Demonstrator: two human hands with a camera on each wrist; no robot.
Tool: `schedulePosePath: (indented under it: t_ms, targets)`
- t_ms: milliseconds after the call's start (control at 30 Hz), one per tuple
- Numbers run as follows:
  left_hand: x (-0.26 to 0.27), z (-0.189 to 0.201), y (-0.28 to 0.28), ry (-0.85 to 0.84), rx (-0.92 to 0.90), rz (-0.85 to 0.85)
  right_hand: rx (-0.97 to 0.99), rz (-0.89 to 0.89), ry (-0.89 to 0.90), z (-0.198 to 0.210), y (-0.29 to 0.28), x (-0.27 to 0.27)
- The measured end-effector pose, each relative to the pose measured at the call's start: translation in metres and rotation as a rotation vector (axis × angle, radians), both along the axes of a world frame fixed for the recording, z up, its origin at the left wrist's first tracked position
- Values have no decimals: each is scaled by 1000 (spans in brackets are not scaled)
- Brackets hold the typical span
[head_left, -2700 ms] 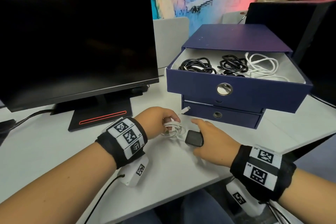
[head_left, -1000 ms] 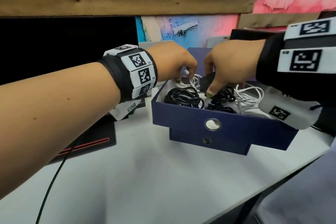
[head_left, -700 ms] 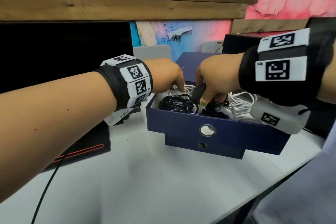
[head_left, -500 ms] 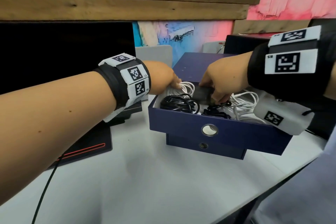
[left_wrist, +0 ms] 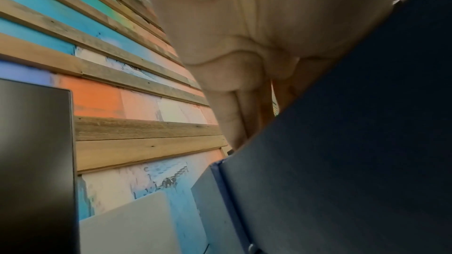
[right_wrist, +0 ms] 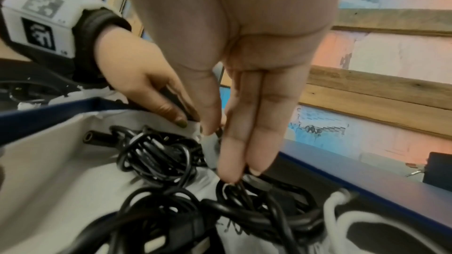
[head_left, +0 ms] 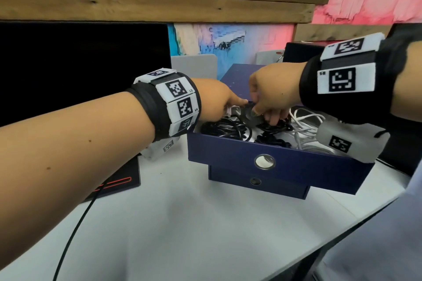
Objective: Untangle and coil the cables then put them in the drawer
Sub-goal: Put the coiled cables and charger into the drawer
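Both hands down in the open top drawer (head_left: 280,167) w/ the coiled cables.

I see a navy card drawer w/ a round metal finger-ring, pale liner inside, pulled out over the white tabletop (head_left: 205,223). Left hand (head_left: 217,102) at the back-left corner, fingers curled down, pinching the white cable (head_left: 235,109) by its edge. Right hand (head_left: 271,96) has thumb & fingers nearly straight, pointing down, tips on the black adapter (head_left: 252,114), a smooth dark block; can't tell if it truly grips it. Glossy black cable coils (right_wrist: 156,154) lie in loose round bundles; white cable loops (head_left: 306,125) sit at the drawer's right side. Matte black monitor (head_left: 80,64) to the left.
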State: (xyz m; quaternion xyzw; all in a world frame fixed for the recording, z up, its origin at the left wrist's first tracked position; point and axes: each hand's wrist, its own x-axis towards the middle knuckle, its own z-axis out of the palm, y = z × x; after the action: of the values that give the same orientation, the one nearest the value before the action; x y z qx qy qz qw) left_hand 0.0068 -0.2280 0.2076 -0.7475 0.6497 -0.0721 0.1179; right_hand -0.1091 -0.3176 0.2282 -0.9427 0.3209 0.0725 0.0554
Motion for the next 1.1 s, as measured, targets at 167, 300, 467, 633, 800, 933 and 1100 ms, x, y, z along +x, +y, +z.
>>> schedulePosePath:
  t_ms: [167,300,467,633,800,933,1100]
  targets:
    - [-2,7,9,34,16,90,-22,-3,167,-4,9,7]
    - [-5,6,10,95,37,121,-12,74,248,4,10,-1]
    - [-11,1,7,161,32,83,33,116,104,23,10,-15]
    - [-18,6,0,160,-1,13,60,102,-55,52,10,-46]
    - [-16,1,0,119,-38,-3,12,183,146,53,20,-93]
    - [-18,2,12,235,-70,55,6,218,291,16,25,-113]
    - [-26,11,21,336,19,107,-68,120,199,-13,8,-116]
